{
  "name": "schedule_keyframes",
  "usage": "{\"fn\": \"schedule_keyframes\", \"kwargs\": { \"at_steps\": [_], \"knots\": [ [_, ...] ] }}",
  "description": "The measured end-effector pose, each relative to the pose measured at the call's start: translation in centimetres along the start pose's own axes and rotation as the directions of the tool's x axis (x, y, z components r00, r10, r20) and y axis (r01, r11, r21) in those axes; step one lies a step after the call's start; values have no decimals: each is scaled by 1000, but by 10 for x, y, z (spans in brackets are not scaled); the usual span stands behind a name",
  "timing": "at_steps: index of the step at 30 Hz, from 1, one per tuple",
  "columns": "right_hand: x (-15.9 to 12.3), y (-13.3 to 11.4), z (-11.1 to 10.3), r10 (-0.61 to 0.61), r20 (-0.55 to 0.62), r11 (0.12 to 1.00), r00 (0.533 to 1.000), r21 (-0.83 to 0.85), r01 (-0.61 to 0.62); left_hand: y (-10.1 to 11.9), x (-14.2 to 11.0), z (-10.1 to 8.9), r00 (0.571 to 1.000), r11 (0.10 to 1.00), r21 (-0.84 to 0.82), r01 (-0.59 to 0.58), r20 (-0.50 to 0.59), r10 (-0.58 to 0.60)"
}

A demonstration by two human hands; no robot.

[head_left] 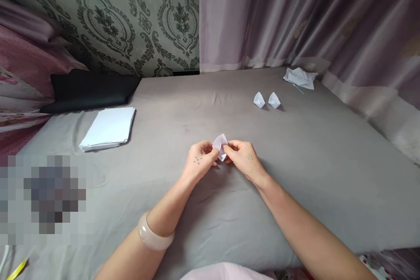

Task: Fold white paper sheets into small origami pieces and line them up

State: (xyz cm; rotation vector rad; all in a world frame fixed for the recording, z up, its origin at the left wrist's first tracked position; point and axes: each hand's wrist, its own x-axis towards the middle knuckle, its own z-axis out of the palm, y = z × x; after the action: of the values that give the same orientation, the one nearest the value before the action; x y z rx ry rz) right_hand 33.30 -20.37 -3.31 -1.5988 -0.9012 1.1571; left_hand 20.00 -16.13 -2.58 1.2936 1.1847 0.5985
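Note:
A small folded white paper piece (220,141) is held between both hands above the grey sheet. My left hand (201,157) pinches its left side, thumb toward the middle. On its right side, my right hand (243,156) grips it with thumb and fingers. The fingertips behind the paper are partly hidden. Farther off to the right stand two folded white paper shapes, a left one (259,100) and a right one (274,100), side by side and apart, with pointed tops.
A stack of white paper (108,127) lies at the left, before a black folded item (93,89). Crumpled or folded white paper (300,78) and a thin bluish stick (298,89) lie at the far right. Curtains (262,13) hang behind. A blurred patch covers the lower left.

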Motion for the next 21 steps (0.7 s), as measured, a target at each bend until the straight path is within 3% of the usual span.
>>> {"fn": "schedule_keyframes", "kwargs": {
  "at_steps": [3, 8, 15, 21],
  "knots": [
    [1, 1, 1, -18, -7, 1000, 1000, 19, 18, 2, -2, 2, 999, 999, -23, 36, 27, -36],
    [-1, 2, 3, -33, 1, 999, 999, 10, 33, 1, -3, 4, 1000, 1000, -20, 2, 30, -1],
    [0, 11, 6, -117, 55, 993, 992, 13, 116, 4, -11, 7, 988, 942, 328, -71, -109, 113],
    [-1, 6, 6, 8, 49, 983, 999, 181, -17, 4, -11, 5, 990, 907, 410, -98, -53, 131]
  ]
}}
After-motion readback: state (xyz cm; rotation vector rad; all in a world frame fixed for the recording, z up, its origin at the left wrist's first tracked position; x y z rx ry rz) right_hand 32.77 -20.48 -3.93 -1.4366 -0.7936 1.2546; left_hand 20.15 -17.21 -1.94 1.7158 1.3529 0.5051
